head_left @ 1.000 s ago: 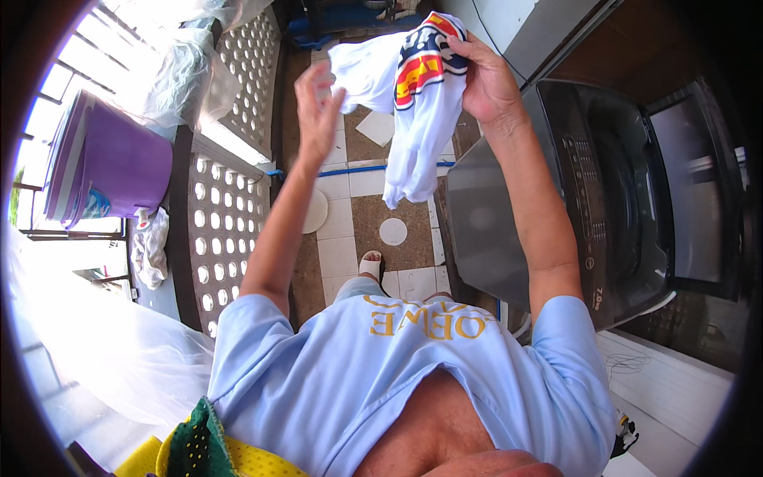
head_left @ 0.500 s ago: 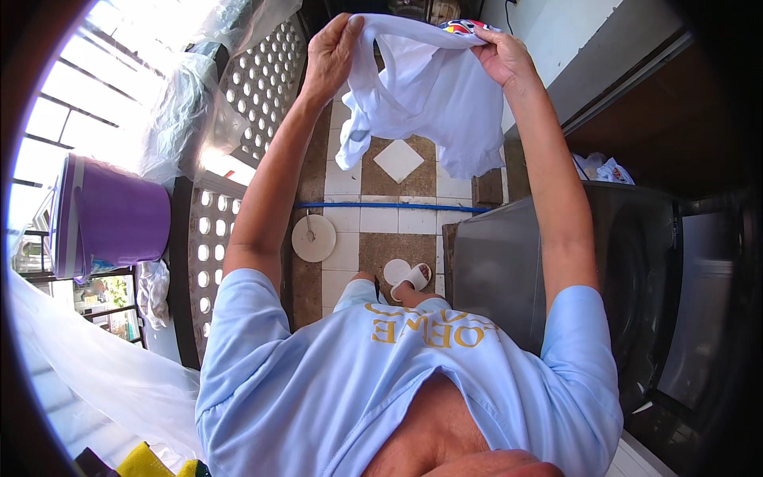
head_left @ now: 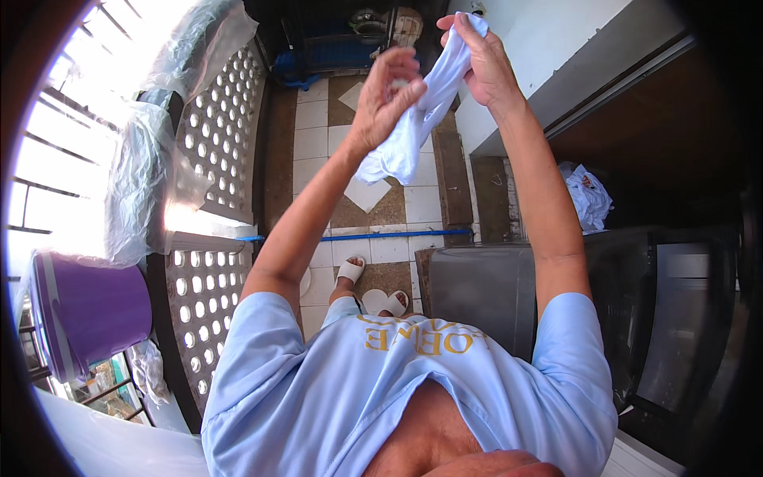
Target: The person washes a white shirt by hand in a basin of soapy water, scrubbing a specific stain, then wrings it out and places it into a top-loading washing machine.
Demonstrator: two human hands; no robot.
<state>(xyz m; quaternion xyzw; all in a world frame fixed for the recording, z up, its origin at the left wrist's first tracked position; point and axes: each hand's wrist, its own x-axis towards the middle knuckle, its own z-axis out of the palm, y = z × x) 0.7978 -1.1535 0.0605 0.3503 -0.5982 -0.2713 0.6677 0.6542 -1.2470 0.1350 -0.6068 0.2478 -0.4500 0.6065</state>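
Note:
Both my arms are raised high in front of me. My right hand [head_left: 483,57] pinches the top of a white cloth garment [head_left: 413,131] that hangs down bunched into a narrow strip. My left hand [head_left: 385,97] closes around the same garment a little lower, its fingers wrapped on the fabric. The cloth's lower end dangles beside my left wrist, above the tiled floor.
A dark grey washing machine [head_left: 485,290] with its lid open stands at the right. More crumpled white laundry [head_left: 586,195] lies on a shelf behind it. A purple bucket [head_left: 87,314] sits at the left by a perforated wall [head_left: 211,159]. A blue line [head_left: 373,235] crosses the floor.
The garment was spread wide between both hands; now it is gathered into a narrow bunch. My hands have come closer together and the view has tilted further up.

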